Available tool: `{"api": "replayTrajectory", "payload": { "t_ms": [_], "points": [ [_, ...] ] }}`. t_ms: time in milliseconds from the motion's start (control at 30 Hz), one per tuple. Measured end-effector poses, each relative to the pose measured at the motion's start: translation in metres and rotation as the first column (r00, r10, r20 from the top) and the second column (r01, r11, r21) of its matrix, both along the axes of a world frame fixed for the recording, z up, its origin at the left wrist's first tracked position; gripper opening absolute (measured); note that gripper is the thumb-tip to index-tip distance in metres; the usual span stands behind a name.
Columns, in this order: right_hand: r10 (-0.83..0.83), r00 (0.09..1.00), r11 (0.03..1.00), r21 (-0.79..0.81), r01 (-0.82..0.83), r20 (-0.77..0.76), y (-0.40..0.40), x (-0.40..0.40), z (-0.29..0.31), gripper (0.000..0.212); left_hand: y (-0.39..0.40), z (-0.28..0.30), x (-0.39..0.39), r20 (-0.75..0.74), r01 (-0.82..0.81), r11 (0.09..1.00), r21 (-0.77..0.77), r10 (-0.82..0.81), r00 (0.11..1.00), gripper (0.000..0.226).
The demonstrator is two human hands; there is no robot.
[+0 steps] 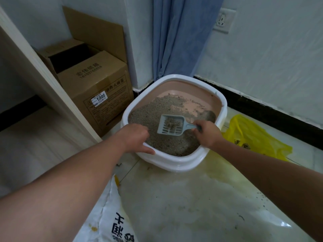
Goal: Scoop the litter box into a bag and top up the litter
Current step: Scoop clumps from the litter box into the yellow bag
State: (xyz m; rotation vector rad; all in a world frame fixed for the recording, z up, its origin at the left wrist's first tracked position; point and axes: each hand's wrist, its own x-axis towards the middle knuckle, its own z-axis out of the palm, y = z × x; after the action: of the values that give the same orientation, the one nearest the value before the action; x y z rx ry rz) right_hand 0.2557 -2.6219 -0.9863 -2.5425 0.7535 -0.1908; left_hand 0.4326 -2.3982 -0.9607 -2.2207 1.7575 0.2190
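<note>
Scoop (172,125) handle hidden in right hand (208,134); contents perhaps clumps.

This is a corner of a home: a cat's litter box (174,159) sits on a stained tiled floor (183,198) beside stacked cardboard boxes (97,88), a blue curtain (180,35), a wall socket (224,20) and a white door frame (43,79).

One head-worn wide view, facing forward and down, close above litter box (174,159), floor (192,206) and both forearms
</note>
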Motion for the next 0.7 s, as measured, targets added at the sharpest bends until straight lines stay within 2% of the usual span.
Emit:
{"api": "replayTrajectory", "payload": {
  "t_ms": [233, 400, 533, 700],
  "points": [
    [-0.036, 0.999, 0.999, -0.011, 0.036, -0.005, -0.01, -0.016, 0.016, 0.017, 0.006, 0.001, -0.003, -0.047, -0.021, 0.998, -0.051, 0.019, 0.999, 0.053],
    [-0.056, 0.998, 0.998, -0.019, 0.056, -0.017, -0.028, -0.037, 0.027, 0.021, 0.021, -0.023, -0.022, -0.153, -0.074, 0.951, -0.301, 0.028, 0.988, 0.049],
    [-0.127, 0.992, 0.992, 0.001, 0.127, 0.023, -0.045, -0.054, 0.034, 0.022, -0.007, -0.021, -0.058, -0.327, -0.119, 0.946, -0.301, 0.015, 0.945, 0.043],
    [-0.234, 0.967, 0.972, 0.038, 0.232, 0.104, -0.063, -0.068, 0.052, 0.017, -0.065, -0.019, -0.11, -0.412, -0.07, 0.919, -0.389, -0.106, 0.905, 0.033]
  ]
}}
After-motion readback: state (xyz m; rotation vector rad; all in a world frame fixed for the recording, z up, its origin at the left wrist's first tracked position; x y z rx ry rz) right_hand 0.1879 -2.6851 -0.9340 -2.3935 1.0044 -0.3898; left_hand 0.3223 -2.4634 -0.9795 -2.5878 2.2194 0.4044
